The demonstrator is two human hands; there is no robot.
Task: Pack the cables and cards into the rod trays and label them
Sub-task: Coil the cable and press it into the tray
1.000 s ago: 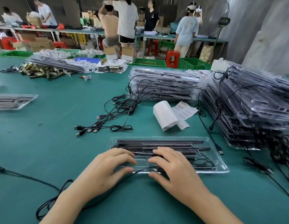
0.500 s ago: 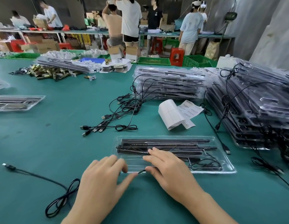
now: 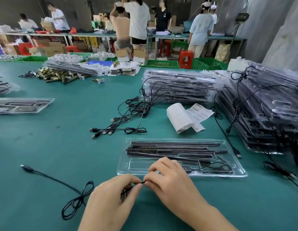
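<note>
A clear plastic rod tray (image 3: pixel 238 170) lies in front of me on the green table, with black rods (image 3: pixel 175 147) along its far side and a coiled cable in its near right pocket. My left hand (image 3: pixel 115 197) and my right hand (image 3: pixel 170 180) meet just before the tray's near edge. Both pinch the same thin black USB cable (image 3: pixel 73 200), which trails left in a loose loop to its plug (image 3: pixel 25 167).
A bundle of loose USB cables (image 3: pixel 125 120) lies beyond the tray, a roll of labels (image 3: pixel 183 119) to its right. Stacks of packed trays (image 3: pixel 178 85) (image 3: pixel 270 117) stand behind and at right. Another tray (image 3: pixel 23 105) sits at left. Several people work at far benches.
Both hands have drawn back from on top of the tray to its near edge and now pinch the cable between them. The view has dropped lower.
</note>
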